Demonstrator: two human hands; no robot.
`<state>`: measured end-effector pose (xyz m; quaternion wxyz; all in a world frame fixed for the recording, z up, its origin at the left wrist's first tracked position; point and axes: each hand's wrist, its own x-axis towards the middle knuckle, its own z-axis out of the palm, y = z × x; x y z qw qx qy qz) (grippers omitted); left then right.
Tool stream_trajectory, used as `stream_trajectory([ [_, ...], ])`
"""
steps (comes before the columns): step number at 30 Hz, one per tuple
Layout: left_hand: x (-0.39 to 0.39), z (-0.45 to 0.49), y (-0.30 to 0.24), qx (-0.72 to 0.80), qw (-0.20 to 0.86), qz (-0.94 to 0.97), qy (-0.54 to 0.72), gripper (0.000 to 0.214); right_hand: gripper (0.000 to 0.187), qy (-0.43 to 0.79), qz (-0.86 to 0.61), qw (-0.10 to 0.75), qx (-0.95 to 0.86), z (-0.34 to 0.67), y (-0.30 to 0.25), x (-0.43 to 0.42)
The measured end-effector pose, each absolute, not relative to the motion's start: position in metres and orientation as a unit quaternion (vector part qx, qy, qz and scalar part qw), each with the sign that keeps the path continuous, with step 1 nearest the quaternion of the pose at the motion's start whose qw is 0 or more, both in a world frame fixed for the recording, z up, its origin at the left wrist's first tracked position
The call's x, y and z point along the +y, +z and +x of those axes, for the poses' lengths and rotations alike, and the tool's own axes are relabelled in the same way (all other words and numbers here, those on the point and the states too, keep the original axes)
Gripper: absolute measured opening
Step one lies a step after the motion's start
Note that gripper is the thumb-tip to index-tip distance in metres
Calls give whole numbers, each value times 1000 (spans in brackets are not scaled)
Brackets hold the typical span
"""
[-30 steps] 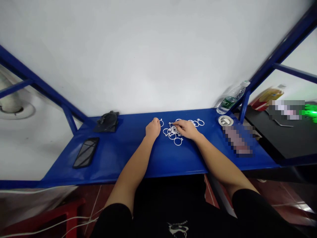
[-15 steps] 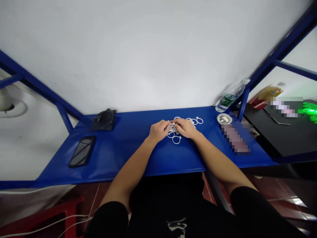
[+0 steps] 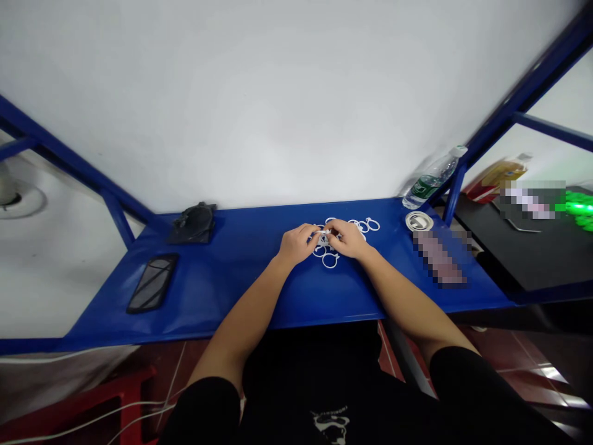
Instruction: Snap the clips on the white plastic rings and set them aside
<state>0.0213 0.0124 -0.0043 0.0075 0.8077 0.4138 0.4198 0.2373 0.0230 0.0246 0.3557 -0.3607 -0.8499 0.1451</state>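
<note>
My left hand [image 3: 298, 243] and my right hand [image 3: 346, 238] meet over the blue table, fingertips pinched. Between them they grip a small white plastic piece [image 3: 323, 232]; its full shape is hidden by the fingers. Just below and around the hands lie several thin white rings, each with a small tab. One ring [image 3: 330, 261] rests in front of the hands, and another ring [image 3: 373, 224] lies to the right of my right hand. More white pieces underneath are partly covered by my fingers.
On the blue table [image 3: 241, 272], a phone-like black slab [image 3: 154, 283] and a black plastic bag [image 3: 193, 224] lie left. At right are a water bottle [image 3: 430, 181] against the wall, a coiled white cable [image 3: 419, 222] and a blurred-out item [image 3: 439, 258]. Blue frame posts flank the table.
The fingertips have shifted slightly, and the white piece between them now shows more plainly, held level. The rings on the table stay where they were.
</note>
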Motion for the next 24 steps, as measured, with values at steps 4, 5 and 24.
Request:
stream_trajectory([
  [4,14,21,-5,418,6,808,415,21,18,145,-355,354,-853,237,25,23],
  [5,14,21,-5,416,3,808,418,21,18,142,-355,354,-854,237,24,23],
  [24,12,16,0,471,73,777,410,46,32,61,-410,391,-822,247,20,33],
])
